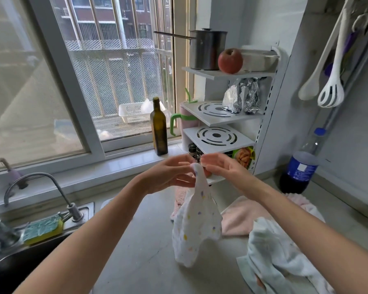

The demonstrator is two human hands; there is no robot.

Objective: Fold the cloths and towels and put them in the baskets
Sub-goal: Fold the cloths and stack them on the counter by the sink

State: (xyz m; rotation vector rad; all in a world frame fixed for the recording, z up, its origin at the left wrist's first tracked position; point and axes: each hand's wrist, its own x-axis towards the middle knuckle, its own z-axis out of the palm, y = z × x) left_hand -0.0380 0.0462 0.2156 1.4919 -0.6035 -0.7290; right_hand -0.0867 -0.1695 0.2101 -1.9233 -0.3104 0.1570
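Note:
A white cloth with coloured dots (197, 221) hangs over the grey counter (145, 257), held up by one corner. My left hand (170, 175) and my right hand (223, 168) both pinch that top corner, close together in front of the shelf rack. A pale pink towel (240, 215) lies spread on the counter behind the hanging cloth. A crumpled light blue towel (278, 257) lies under my right forearm at the lower right. A darker pink cloth (180, 200) peeks out behind the dotted one. No basket shows on the counter.
A white shelf rack (221, 136) with a pot, an apple and foil packets stands ahead. An olive oil bottle (159, 128) is on the sill, a cola bottle (302, 166) at the right wall. Sink with tap (40, 187) and sponge (43, 229) at left.

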